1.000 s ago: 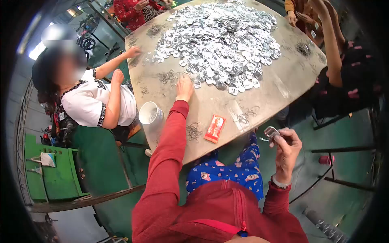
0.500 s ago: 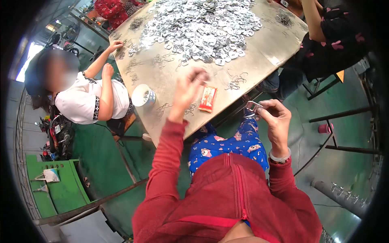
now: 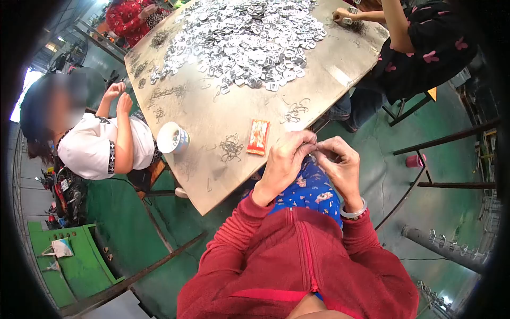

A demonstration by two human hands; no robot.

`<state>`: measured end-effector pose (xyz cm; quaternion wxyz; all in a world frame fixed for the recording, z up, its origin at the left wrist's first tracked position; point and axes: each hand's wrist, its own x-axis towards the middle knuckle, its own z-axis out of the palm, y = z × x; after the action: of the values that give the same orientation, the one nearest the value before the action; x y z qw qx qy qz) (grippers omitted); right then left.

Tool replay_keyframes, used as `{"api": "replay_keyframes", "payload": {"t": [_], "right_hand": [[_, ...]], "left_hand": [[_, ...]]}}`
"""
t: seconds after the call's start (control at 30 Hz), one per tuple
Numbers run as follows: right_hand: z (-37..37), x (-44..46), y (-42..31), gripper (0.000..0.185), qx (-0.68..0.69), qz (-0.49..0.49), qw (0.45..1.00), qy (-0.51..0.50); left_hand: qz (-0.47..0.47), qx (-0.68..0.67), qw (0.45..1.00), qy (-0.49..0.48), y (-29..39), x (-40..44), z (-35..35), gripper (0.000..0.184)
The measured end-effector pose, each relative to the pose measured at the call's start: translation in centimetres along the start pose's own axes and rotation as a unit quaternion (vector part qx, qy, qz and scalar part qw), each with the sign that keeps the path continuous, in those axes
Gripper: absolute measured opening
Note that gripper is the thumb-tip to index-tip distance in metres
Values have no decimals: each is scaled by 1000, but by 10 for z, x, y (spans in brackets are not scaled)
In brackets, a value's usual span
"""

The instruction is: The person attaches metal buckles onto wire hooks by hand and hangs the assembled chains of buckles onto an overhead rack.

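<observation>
My left hand (image 3: 284, 162) and my right hand (image 3: 340, 165) meet fingertip to fingertip over my lap, just off the table's near edge. Both are closed in a pinch, and whatever lies between their fingers is hidden. A red and white packet (image 3: 258, 137) rests on the table (image 3: 212, 119) to the left of my left hand. Beside the packet is a small pile of thin wire pieces (image 3: 231, 149); another pile of wire pieces (image 3: 296, 110) lies beyond my hands. Farther back spreads a large heap of silvery metal pieces (image 3: 249, 42).
A white cup (image 3: 173, 138) stands near the table's left edge. A person in a white top (image 3: 106, 146) sits at the left, another in black (image 3: 430, 53) at the right. More people's arms show at the far side. A dark metal frame (image 3: 451, 185) stands right.
My left hand has come back from the table to meet my right hand. The metal piece seen earlier in my right fingers is now hidden. The view has shifted.
</observation>
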<state>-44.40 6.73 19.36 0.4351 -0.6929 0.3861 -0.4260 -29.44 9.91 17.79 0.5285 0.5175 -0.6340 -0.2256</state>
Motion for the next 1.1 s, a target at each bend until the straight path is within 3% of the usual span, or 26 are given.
{"api": "replay_keyframes", "payload": {"t": [0.1,0.17,0.37,0.4,0.5,0.57,0.6,0.73,0.9,1.1], "right_hand": [[-16,27,8,11,90,68,993,-44],[-22,64,17,20,95,87,992,-16],[31,241,150,33,143,94,985,25],[42,258,153,33,-8,99,994,54],[59,287,228,32,-191,-94,973,86],[57,280,215,30,-189,25,975,111],[53,269,199,27,-77,71,991,89],[29,197,152,25,112,44,991,62],[4,71,37,12,88,61,994,15],[2,34,1,14,145,1,988,53]], "left_hand": [[-61,-64,996,-29,-4,-2,-5,8],[-71,-57,995,-33,-9,-4,-8,10],[-139,-108,984,9,-9,-8,-9,9],[-149,-114,982,11,-9,-9,-9,8],[-164,-138,976,21,-9,-12,-9,8],[-151,-119,981,18,-8,-12,-10,8],[-137,-108,985,19,-8,-11,-11,8],[-104,-97,989,45,-13,-4,-7,7],[-54,-71,994,59,-19,5,-1,9],[-3,-23,998,59,0,5,-1,10]]}}
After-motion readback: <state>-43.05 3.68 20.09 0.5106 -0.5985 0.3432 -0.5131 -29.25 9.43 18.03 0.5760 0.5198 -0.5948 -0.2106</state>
